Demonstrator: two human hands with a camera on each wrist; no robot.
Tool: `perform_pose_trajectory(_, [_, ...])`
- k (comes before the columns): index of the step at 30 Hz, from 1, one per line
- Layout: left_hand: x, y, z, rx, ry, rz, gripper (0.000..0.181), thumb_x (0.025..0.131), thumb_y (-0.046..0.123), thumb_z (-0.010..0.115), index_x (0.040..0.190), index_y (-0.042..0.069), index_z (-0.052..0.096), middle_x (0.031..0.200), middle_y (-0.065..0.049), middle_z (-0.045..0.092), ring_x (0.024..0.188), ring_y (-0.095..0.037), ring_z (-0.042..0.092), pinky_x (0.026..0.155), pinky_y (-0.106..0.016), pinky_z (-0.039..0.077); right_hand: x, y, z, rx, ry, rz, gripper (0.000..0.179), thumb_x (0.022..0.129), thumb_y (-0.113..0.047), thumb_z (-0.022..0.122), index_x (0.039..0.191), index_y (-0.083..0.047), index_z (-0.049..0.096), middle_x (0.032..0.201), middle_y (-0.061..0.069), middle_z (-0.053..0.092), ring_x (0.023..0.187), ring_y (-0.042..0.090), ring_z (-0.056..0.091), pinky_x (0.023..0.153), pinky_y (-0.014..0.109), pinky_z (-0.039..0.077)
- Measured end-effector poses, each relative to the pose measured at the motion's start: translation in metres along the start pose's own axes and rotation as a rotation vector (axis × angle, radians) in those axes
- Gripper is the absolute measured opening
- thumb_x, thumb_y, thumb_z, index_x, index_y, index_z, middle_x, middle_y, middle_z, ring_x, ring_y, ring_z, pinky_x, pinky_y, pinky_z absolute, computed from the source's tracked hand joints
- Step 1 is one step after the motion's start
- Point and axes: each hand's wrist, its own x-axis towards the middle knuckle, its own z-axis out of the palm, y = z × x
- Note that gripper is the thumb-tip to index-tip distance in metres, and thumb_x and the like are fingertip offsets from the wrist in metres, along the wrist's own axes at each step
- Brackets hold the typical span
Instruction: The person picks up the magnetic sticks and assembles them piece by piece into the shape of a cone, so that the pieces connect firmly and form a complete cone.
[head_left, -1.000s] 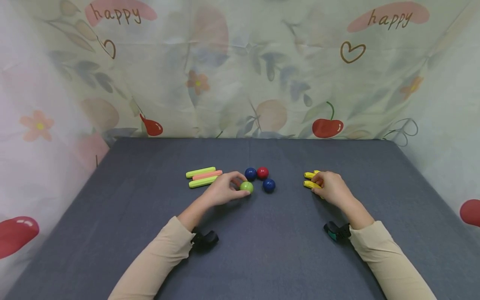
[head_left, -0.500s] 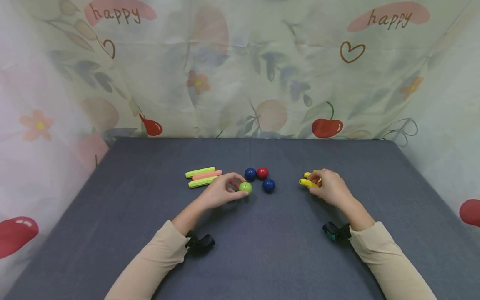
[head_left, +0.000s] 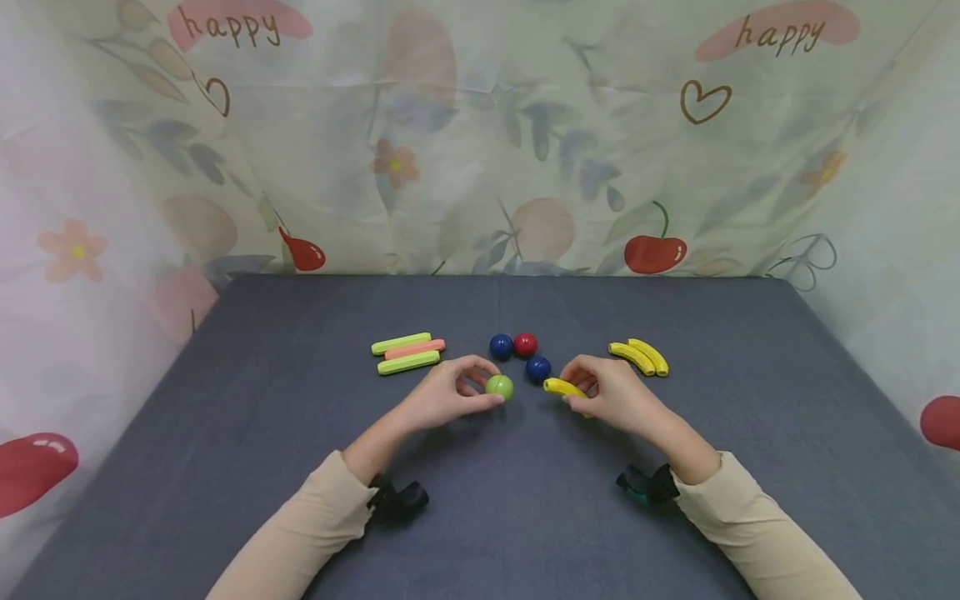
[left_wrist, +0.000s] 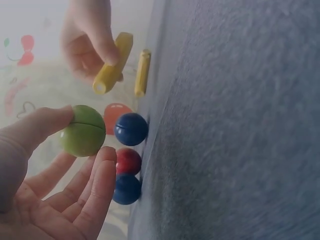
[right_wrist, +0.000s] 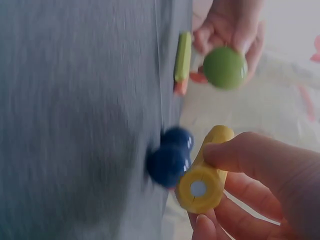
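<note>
My left hand [head_left: 450, 395] pinches a green ball [head_left: 499, 387] between thumb and fingers, held off the table in the left wrist view. Facing it, my right hand [head_left: 621, 393] grips a curved yellow stick [head_left: 562, 387], one end pointing towards the ball. A pale round spot marks the stick's near end [right_wrist: 198, 188] in the right wrist view. Ball and stick are apart. Just behind them lie a blue ball [head_left: 537, 369], a red ball [head_left: 525, 344] and another blue ball [head_left: 501, 347].
Two curved yellow sticks [head_left: 637, 357] lie side by side at the right. Left of the balls are two yellow-green sticks [head_left: 408, 362] with a coral stick [head_left: 415, 349] between them. A printed curtain [head_left: 465, 167] hangs behind the dark table [head_left: 510, 517].
My right hand has lifted one yellow stick away from the other two and carried it left, close to the green ball. My left hand has shifted slightly nearer me with the ball.
</note>
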Motion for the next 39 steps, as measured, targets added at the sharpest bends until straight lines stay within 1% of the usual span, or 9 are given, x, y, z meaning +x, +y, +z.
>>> perform_pose_trajectory(4, [-0.001,0.000,0.004,0.002,-0.027,0.015,0.038,0.085,0.022,0.069,0.117,0.007,0.058,0.108,-0.015,0.064,0.083,-0.016,0.066,0.072,-0.025,0.053,0.000,-0.010,0.009,0.038,-0.042,-0.029,0.020,0.080,-0.010,0.071,0.097,-0.005,0.063,0.086,0.005,0.066,0.074,0.010,0.057,0.064,0.019,0.049])
perform_pose_trajectory(10, [0.000,-0.001,0.010,0.011,-0.069,0.000,0.034,0.084,0.022,0.070,0.114,0.009,0.059,0.108,-0.011,0.065,0.082,-0.013,0.064,0.073,-0.025,0.054,0.001,-0.018,0.018,0.064,-0.093,-0.035,0.020,0.080,-0.011,0.072,0.097,-0.006,0.062,0.082,0.003,0.063,0.070,0.009,0.053,0.060,0.018,0.048])
perform_pose_trajectory(15, [0.000,0.001,0.012,0.023,-0.101,0.003,0.033,0.085,0.021,0.069,0.113,0.007,0.059,0.107,-0.013,0.065,0.083,-0.014,0.065,0.074,-0.025,0.054,0.001,-0.019,0.024,0.068,-0.128,-0.050,0.022,0.081,-0.012,0.071,0.099,-0.005,0.061,0.082,0.003,0.063,0.069,0.008,0.052,0.061,0.018,0.047])
perform_pose_trajectory(20, [-0.002,0.003,0.012,0.022,-0.139,0.011,0.034,0.087,0.018,0.066,0.117,0.005,0.058,0.110,-0.016,0.063,0.088,-0.017,0.066,0.076,-0.026,0.054,-0.001,-0.017,0.029,0.097,-0.170,-0.061,0.030,0.082,-0.015,0.070,0.107,-0.003,0.057,0.083,0.003,0.065,0.068,0.005,0.054,0.062,0.018,0.047])
perform_pose_trajectory(25, [0.000,0.002,0.015,0.027,-0.173,0.024,0.033,0.088,0.014,0.063,0.119,0.003,0.056,0.112,-0.017,0.063,0.092,-0.019,0.066,0.077,-0.026,0.054,-0.002,-0.017,0.035,0.133,-0.225,-0.047,0.037,0.083,-0.021,0.070,0.111,-0.002,0.053,0.078,0.001,0.064,0.064,0.003,0.056,0.059,0.018,0.048])
perform_pose_trajectory(28, [0.000,0.002,0.018,0.037,-0.183,0.021,0.032,0.089,0.014,0.063,0.118,0.002,0.056,0.113,-0.017,0.063,0.093,-0.021,0.067,0.078,-0.027,0.054,-0.002,-0.018,0.038,0.177,-0.256,-0.023,0.040,0.085,-0.022,0.068,0.115,-0.002,0.050,0.077,0.000,0.064,0.062,0.005,0.058,0.058,0.019,0.048])
perform_pose_trajectory(33, [0.002,0.002,0.023,0.056,-0.189,0.011,0.030,0.088,0.014,0.063,0.115,0.002,0.057,0.113,-0.016,0.063,0.095,-0.022,0.068,0.080,-0.027,0.054,-0.002,-0.023,0.038,0.273,-0.306,-0.005,0.043,0.088,-0.018,0.065,0.123,-0.002,0.046,0.076,0.003,0.065,0.061,0.012,0.063,0.057,0.022,0.051])
perform_pose_trajectory(36, [0.002,0.002,0.024,0.056,-0.179,0.002,0.029,0.087,0.013,0.065,0.113,0.001,0.057,0.109,-0.015,0.064,0.095,-0.021,0.068,0.080,-0.027,0.055,-0.002,-0.024,0.038,0.271,-0.310,-0.006,0.042,0.088,-0.016,0.065,0.123,-0.002,0.047,0.074,0.003,0.065,0.060,0.011,0.063,0.056,0.022,0.051])
perform_pose_trajectory(39, [0.002,0.002,0.025,0.035,-0.174,-0.017,0.029,0.087,0.013,0.065,0.112,0.001,0.056,0.107,-0.014,0.064,0.095,-0.022,0.068,0.080,-0.028,0.055,-0.002,-0.024,0.037,0.231,-0.296,-0.013,0.040,0.087,-0.017,0.066,0.121,-0.003,0.050,0.073,0.001,0.063,0.057,0.008,0.059,0.054,0.021,0.049])
